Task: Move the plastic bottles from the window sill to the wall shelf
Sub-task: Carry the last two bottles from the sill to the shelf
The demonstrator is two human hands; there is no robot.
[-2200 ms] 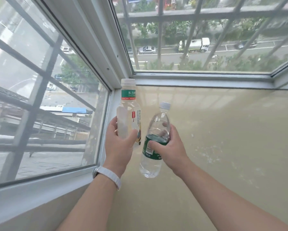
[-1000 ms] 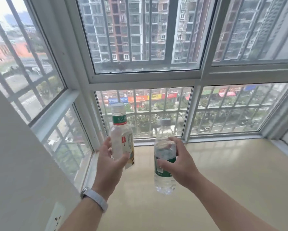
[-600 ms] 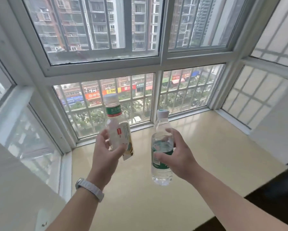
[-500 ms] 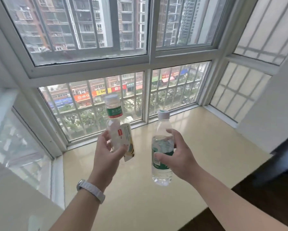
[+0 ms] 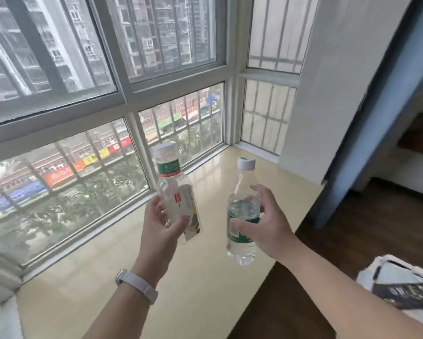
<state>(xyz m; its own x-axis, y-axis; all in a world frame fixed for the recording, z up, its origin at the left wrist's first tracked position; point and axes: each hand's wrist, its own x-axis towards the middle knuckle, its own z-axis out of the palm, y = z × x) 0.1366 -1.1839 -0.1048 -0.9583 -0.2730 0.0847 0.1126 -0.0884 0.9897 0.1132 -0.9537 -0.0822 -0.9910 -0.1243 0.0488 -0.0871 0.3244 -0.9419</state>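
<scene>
Two plastic bottles, both held above the window sill [image 5: 200, 289]. Left hand [image 5: 160, 231] grips labelled bottle [image 5: 172, 189], neck toward 12 o'clock; right hand [image 5: 266, 226] clasps clear bottle [image 5: 242, 216], fingers around its middle.

my left hand [image 5: 160, 231] covers the lower body of the cloudy bottle [image 5: 171, 184]; its base not visible. my right hand [image 5: 266, 225] hides part of the clear bottle [image 5: 242, 216] label. label print too small to read. patterned object [image 5: 406, 285] at right edge cut off, blurred, unidentifiable.
</scene>
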